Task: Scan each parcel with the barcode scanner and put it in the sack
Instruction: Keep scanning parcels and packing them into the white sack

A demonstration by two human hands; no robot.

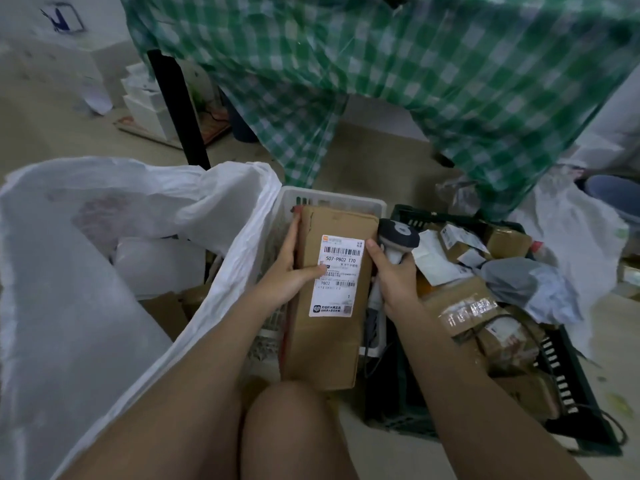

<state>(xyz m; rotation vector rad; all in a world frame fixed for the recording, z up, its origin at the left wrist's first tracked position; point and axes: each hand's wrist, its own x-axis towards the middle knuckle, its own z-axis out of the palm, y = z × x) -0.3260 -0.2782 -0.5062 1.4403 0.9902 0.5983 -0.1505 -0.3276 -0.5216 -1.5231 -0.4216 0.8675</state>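
My left hand [289,271] grips the long cardboard parcel [329,306] over the white basket [332,199], beside the sack [104,271]. My right hand [391,275] clutches the barcode scanner [398,237]. The parcel looks stiff, probably light; I'd hold its long edges.

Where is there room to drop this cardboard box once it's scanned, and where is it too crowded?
The white sack gapes open left of the left hand; bare space lies between its near wall and the white parcels inside. The black crate beside the right hand and barcode scanner is heaped with parcels. The cardboard box covers the white basket.
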